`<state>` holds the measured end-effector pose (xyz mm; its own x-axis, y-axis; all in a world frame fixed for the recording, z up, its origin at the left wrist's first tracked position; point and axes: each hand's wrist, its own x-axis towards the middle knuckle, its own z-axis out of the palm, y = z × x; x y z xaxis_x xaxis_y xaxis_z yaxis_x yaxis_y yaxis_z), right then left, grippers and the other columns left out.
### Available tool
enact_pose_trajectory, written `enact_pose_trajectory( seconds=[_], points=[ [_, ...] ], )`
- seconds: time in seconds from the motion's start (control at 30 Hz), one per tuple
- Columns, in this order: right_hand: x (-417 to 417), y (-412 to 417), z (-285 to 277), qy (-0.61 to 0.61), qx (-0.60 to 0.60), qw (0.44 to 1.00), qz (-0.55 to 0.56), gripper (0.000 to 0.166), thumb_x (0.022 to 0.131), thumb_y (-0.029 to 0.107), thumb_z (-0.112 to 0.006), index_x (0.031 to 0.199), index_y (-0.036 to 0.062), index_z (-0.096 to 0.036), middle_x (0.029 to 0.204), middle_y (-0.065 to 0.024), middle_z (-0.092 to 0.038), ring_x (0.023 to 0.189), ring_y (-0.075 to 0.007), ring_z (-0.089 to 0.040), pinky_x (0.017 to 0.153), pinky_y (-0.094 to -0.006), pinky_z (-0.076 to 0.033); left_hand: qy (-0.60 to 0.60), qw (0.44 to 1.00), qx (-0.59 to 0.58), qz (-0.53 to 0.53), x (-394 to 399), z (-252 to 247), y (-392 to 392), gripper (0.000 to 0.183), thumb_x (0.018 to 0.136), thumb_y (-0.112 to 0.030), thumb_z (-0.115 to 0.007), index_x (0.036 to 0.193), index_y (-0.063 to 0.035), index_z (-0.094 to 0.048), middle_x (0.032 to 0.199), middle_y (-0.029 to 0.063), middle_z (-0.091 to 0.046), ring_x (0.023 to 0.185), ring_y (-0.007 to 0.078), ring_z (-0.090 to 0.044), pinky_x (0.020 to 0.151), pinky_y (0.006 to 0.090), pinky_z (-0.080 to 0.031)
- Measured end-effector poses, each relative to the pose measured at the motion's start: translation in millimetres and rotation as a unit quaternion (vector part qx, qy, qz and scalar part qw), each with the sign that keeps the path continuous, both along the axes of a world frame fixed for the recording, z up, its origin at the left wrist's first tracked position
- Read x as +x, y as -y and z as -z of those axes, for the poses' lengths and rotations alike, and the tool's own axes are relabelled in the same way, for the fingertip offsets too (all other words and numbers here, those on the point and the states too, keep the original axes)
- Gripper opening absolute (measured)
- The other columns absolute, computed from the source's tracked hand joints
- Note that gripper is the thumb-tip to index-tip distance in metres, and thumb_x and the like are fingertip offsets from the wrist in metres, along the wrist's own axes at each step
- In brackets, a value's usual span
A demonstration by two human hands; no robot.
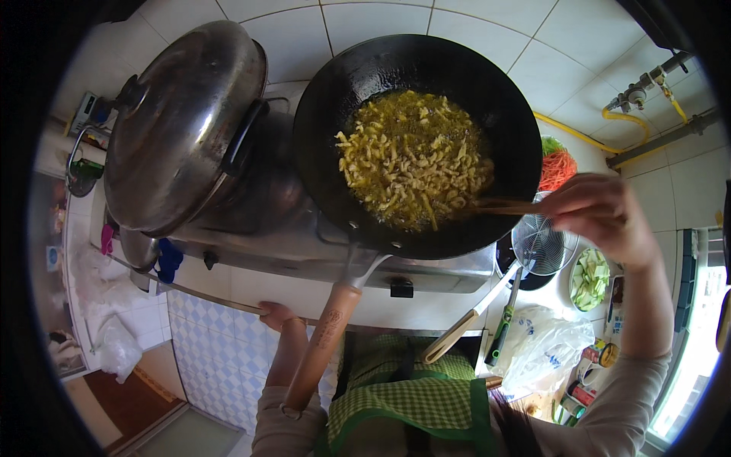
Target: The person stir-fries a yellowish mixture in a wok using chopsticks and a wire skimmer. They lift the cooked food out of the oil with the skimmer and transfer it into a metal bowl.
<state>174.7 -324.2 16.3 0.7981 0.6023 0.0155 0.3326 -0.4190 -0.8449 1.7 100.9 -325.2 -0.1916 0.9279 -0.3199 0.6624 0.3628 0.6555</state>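
Note:
A black wok (320, 131) with a wooden handle stands on the stainless steel gas stove (274, 257). Thin strips of food (411, 165), which look like meat, lie in bubbling yellow oil inside it. From the right, my right hand (599, 214) holds wooden chopsticks (505, 207) over the wok's rim, their tips down among the strips at the lower right. My left hand (280, 316) rests at the counter's front edge, left of the wok handle; its fingers are partly hidden, and whether it grips the edge cannot be told.
Left on the stove is a large lidded steel pot (183, 120). Right of the wok are a wire skimmer (542, 240), shredded carrot (557, 169), a plate of sliced green vegetable (590, 280), a green-handled utensil (501, 337) and a plastic bag (545, 348). A yellow gas hose (577, 132) runs behind.

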Motion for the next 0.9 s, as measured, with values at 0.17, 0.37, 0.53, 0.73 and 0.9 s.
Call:
enact_pose_trajectory(
  seconds=[0.17, 0.37, 0.53, 0.73, 0.9],
  points=[
    [12.9, -55.4, 54.7, 0.209, 0.023, 0.972, -0.108, 0.014, 0.075, 0.01, -0.068, 0.088, 0.008, -0.067, 0.092, -0.0072, -0.066, 0.081, -0.0232, -0.063, 0.069, -0.0324, -0.05, 0.009, 1.0, 0.015, 0.007, -3.1, 14.3, -7.0, 0.065, 0.087, -0.052, -0.035, 0.117, 0.0048, -0.04, 0.111, 0.0276, -0.053, 0.097, 0.0431, -0.054, 0.082, 0.048, -0.047],
    [67.9, -77.6, 72.1, 0.368, -0.068, 0.917, -0.137, 0.014, 0.076, 0.011, -0.064, 0.09, 0.0086, -0.065, 0.097, -0.008, -0.065, 0.089, -0.0243, -0.062, 0.076, -0.0339, -0.051, -0.018, 1.0, 0.012, 0.007, -3.0, 10.3, -6.1, 0.065, 0.087, -0.051, -0.036, 0.118, 0.0053, -0.039, 0.108, 0.0274, -0.054, 0.095, 0.043, -0.055, 0.079, 0.0476, -0.048],
    [58.5, -41.7, 50.9, 0.214, -0.081, 0.973, 0.015, 0.013, 0.079, 0.006, -0.062, 0.093, 0.0042, -0.063, 0.094, -0.009, -0.064, 0.08, -0.0206, -0.062, 0.065, -0.0281, -0.052, 0.01, 1.0, 0.0, -0.004, -3.7, 11.7, -5.8, 0.063, 0.087, -0.051, -0.037, 0.116, 0.0056, -0.04, 0.107, 0.0276, -0.055, 0.096, 0.0427, -0.055, 0.078, 0.047, -0.048],
    [19.5, -11.8, 28.2, 0.061, 0.028, 0.996, 0.064, 0.01, 0.082, 0.004, -0.06, 0.091, -0.0001, -0.063, 0.09, -0.0073, -0.064, 0.076, -0.013, -0.061, 0.064, -0.0237, -0.049, 0.02, 1.0, -0.008, 0.002, -5.4, 15.5, -6.7, 0.067, 0.087, -0.052, -0.038, 0.121, 0.0054, -0.038, 0.111, 0.0258, -0.053, 0.095, 0.0406, -0.057, 0.076, 0.049, -0.048],
    [2.8, 12.8, -18.4, 0.011, -0.029, 0.998, 0.055, 0.005, 0.081, 0.001, -0.06, 0.085, -0.0018, -0.062, 0.085, -0.0107, -0.064, 0.076, -0.0164, -0.063, 0.067, -0.0248, -0.05, 0.083, 0.92, -0.289, 0.25, -60.4, -7.9, -43.7, 0.074, 0.085, -0.058, -0.041, 0.126, 0.0035, -0.036, 0.122, 0.0207, -0.047, 0.104, 0.0341, -0.054, 0.08, 0.0457, -0.047]
  ],
)
